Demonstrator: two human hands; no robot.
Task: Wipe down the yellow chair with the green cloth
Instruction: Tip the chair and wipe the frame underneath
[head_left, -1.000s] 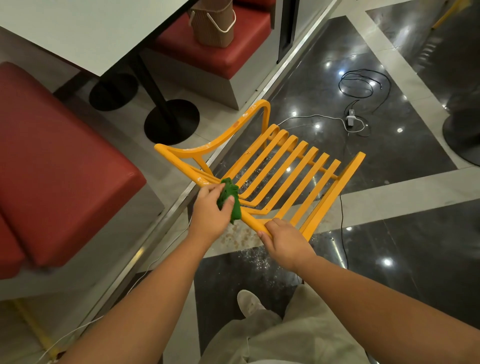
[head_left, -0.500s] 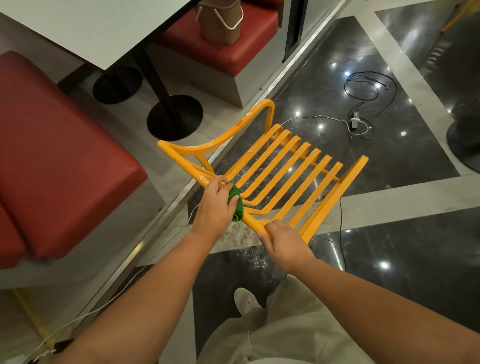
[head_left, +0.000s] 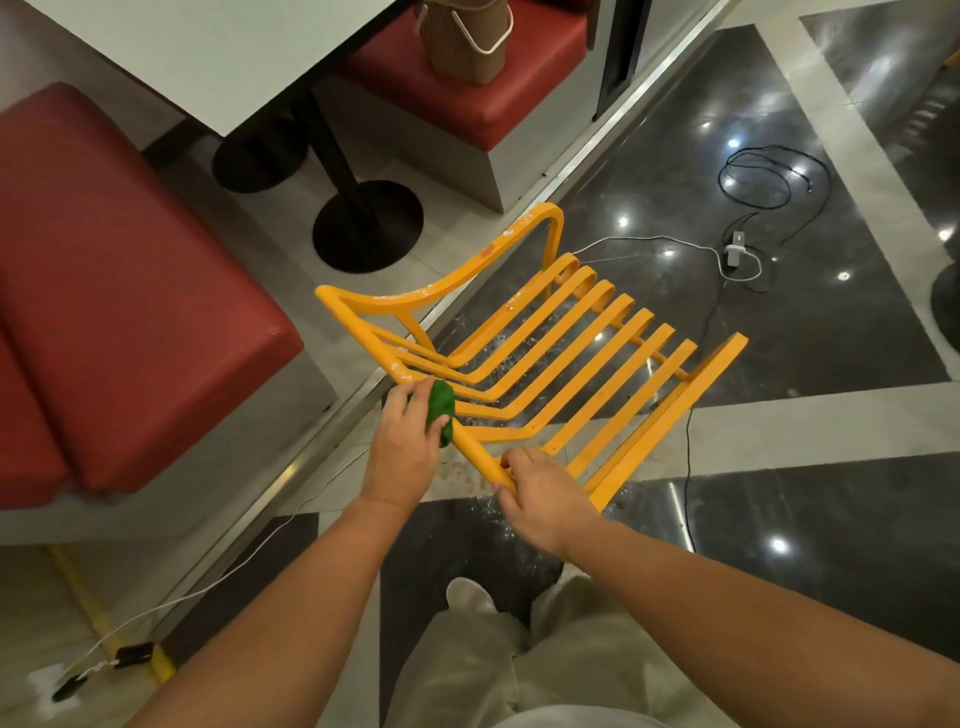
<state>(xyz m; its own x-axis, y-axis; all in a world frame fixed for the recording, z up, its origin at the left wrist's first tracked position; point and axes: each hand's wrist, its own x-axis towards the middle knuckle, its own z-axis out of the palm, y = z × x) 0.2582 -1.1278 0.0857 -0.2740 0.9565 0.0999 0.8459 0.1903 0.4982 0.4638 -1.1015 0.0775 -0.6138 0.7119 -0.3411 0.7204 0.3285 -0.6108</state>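
The yellow chair was tipped toward the person above the dark tiled floor, its slats running away from both hands. The left hand clutched the bunched green cloth and pressed it against the chair's near rail. Just beside it along that rail, the right hand was curled around the bar, gripping it. A red bench sat to the left.

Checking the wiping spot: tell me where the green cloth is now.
Head view, just left of centre: the green cloth is bunched in the left hand against the near rail of the yellow chair, beside the right hand gripping that rail.
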